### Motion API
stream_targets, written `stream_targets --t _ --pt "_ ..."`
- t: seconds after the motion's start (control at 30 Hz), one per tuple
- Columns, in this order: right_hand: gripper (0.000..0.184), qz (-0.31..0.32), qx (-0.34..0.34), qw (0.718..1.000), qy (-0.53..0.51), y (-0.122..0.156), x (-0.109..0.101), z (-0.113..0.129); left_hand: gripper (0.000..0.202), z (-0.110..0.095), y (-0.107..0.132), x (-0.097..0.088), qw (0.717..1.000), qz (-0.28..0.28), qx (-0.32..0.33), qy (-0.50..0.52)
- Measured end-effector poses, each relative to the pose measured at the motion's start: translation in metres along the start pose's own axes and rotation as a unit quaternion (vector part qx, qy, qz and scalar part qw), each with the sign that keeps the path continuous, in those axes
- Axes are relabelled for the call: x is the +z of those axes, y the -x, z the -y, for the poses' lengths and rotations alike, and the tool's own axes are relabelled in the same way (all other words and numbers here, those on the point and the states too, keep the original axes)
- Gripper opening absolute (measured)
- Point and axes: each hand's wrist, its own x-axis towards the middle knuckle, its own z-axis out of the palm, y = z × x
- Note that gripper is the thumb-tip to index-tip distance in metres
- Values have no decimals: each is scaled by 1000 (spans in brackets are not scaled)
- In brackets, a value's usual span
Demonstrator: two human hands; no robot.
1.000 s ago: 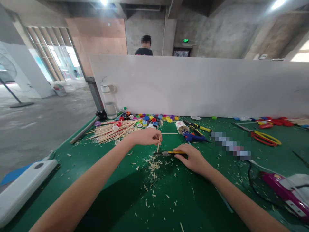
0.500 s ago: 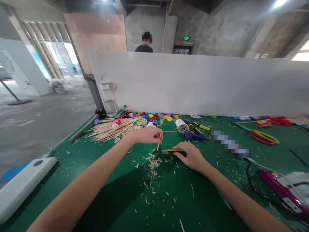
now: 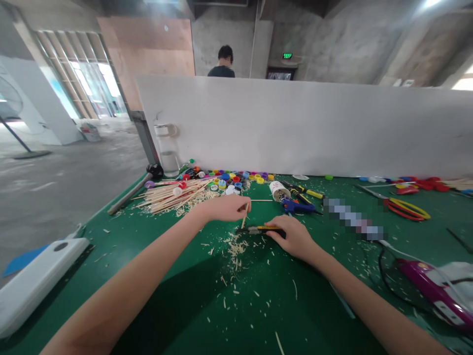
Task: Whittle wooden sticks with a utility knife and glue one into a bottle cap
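In the head view, my left hand (image 3: 232, 207) pinches a thin wooden stick (image 3: 244, 217), held steeply with its lower end near the table. My right hand (image 3: 291, 232) is closed around a yellow-and-black utility knife (image 3: 264, 230). The knife's blade points left and lies at the stick's lower end; whether it touches the wood I cannot make out. Pale wood shavings (image 3: 236, 249) are heaped just below the blade. Behind my hands another thin stick (image 3: 261, 200) lies flat on the green table (image 3: 177, 296).
At the back left lie a bundle of wooden sticks (image 3: 166, 196) and many coloured bottle caps (image 3: 225, 176). A tipped paper cup (image 3: 278, 190), a blue glue gun (image 3: 298, 207) and pliers (image 3: 408, 209) lie to the right. A white panel (image 3: 295, 128) borders the back; a person (image 3: 223, 64) is beyond it.
My hands stay in nearly the same place, the stick's tip still at the knife blade. The whole view has shifted very slightly.
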Motion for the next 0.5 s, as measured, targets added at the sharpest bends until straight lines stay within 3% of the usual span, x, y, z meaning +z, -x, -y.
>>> stream_targets --t 0.23,0.5 --pt "18 -46 23 999 -5 4 2 0 42 -3 0 2 996 -41 -25 -70" --pt "17 -18 -1 1000 -5 1 1 0 32 2 -4 1 999 -25 18 -35"
